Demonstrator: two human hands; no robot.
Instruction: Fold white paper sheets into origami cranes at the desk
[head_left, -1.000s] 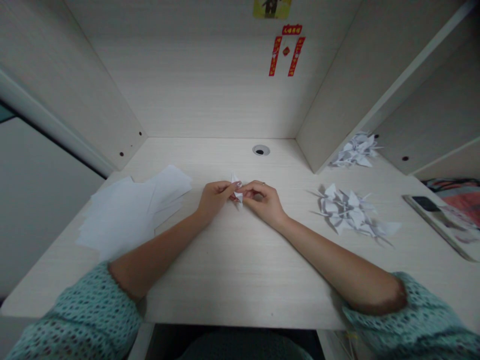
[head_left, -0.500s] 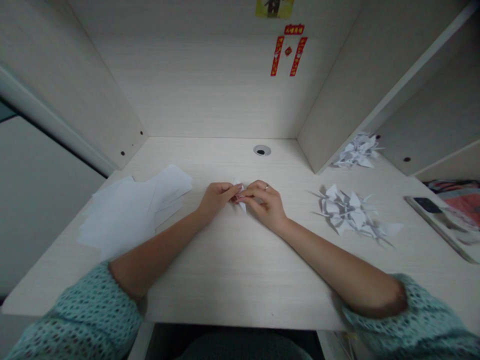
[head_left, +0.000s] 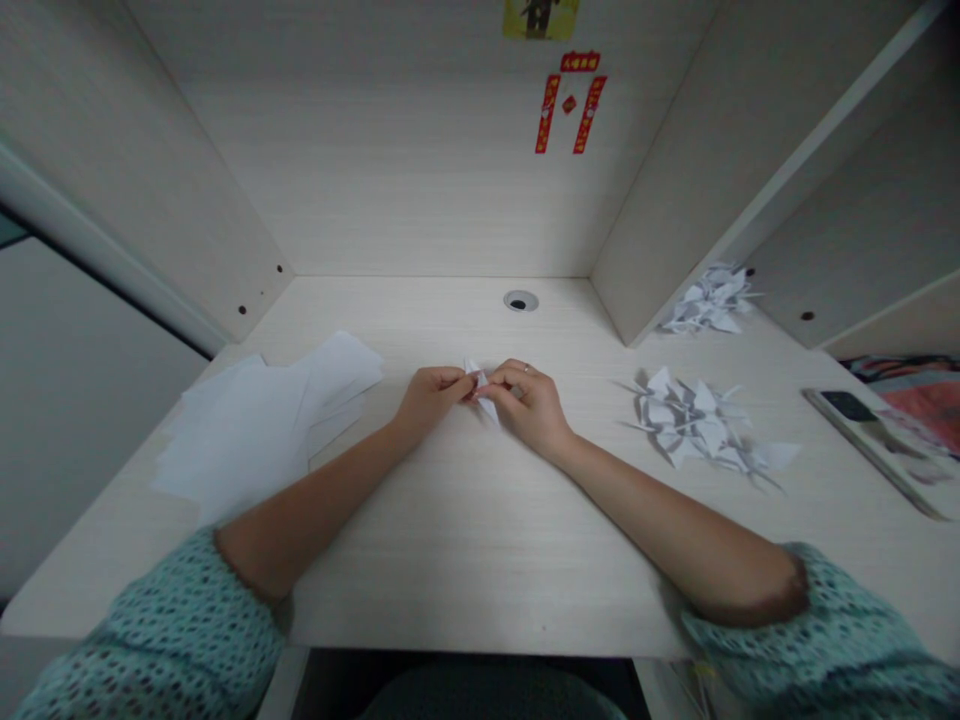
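Note:
A small folded piece of white paper (head_left: pixel 480 388) is pinched between both my hands at the middle of the pale wooden desk (head_left: pixel 465 560). My left hand (head_left: pixel 427 398) grips its left side with closed fingers. My right hand (head_left: pixel 526 402), wearing a ring, pinches its right side, and a paper tip sticks out below the fingers. Both hands rest low over the desk surface, and most of the paper is hidden by my fingers.
A loose stack of white sheets (head_left: pixel 255 425) lies at the left. A pile of folded paper cranes (head_left: pixel 694 420) sits to the right, with another pile (head_left: pixel 709 300) on the shelf behind. A phone (head_left: pixel 862 425) lies at far right. A cable hole (head_left: pixel 519 300) is at the back.
My fingers have shifted on the folded paper, pressing it lower towards the desk; its upper tip shows less than a second ago. My arms stay in place.

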